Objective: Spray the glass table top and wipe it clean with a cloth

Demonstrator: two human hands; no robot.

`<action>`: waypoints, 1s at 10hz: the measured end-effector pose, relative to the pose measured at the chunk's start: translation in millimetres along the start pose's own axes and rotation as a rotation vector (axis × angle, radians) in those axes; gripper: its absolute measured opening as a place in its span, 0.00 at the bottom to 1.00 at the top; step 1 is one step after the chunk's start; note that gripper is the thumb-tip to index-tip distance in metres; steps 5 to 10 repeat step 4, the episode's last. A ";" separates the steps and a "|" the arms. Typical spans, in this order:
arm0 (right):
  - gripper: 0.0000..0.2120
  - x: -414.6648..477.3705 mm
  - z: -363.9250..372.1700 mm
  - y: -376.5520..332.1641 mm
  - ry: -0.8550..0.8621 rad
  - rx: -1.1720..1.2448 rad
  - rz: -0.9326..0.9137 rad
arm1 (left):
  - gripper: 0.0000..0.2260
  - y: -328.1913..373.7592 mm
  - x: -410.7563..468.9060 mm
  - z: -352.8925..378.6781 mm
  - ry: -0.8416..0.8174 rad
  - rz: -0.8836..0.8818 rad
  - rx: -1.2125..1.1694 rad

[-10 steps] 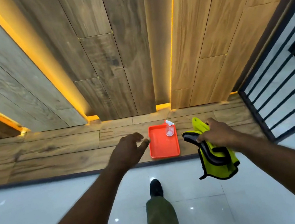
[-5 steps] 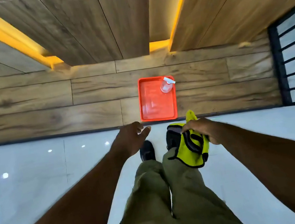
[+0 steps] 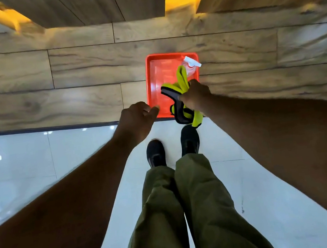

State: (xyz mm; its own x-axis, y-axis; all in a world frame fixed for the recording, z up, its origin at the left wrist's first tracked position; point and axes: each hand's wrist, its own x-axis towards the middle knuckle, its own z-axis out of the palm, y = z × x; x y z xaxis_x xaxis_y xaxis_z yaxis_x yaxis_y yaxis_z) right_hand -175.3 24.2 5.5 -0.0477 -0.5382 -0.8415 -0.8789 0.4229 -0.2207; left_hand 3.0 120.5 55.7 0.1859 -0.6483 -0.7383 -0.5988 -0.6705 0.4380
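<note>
White glossy floor tiles [image 3: 25, 168] lie underfoot, below olive trousers [image 3: 185, 206]. Left hand [image 3: 136, 119] hovers loosely curled, holding nothing. Right hand [image 3: 195, 97] grips a yellow cloth [image 3: 181, 81]. Beyond, a spray bottle [image 3: 190, 65] stands in an orange tray [image 3: 152, 78] on wood flooring [image 3: 64, 82].

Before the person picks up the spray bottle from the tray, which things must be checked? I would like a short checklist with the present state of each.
1. Spray bottle in the orange tray, far right corner: ok.
2. Left hand free, fingers curled on nothing, near the tray's near left corner: ok.
3. Right hand holds the yellow cloth: ok.
4. Clear path to the bottle: not ok, the cloth overlaps it in this view.
5. Liquid in the bottle: cannot tell.
6. Glass table top in view: not ok, only the floor shows.
</note>
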 end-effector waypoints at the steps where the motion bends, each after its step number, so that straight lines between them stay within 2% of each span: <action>1: 0.27 8.0 -1.1 -12.3 0.054 -0.067 -0.064 | 0.17 6.3 6.1 1.3 0.026 0.002 -0.008; 2: 0.27 2.1 -7.1 -15.0 0.074 -0.099 -0.091 | 0.17 9.9 2.7 -1.4 0.030 0.011 -0.025; 4: 0.23 -29.7 -28.0 -4.9 0.087 0.049 -0.128 | 0.16 21.6 -23.6 -25.1 0.062 0.079 -0.064; 10: 0.23 -29.7 -28.0 -4.9 0.087 0.049 -0.128 | 0.16 21.6 -23.6 -25.1 0.062 0.079 -0.064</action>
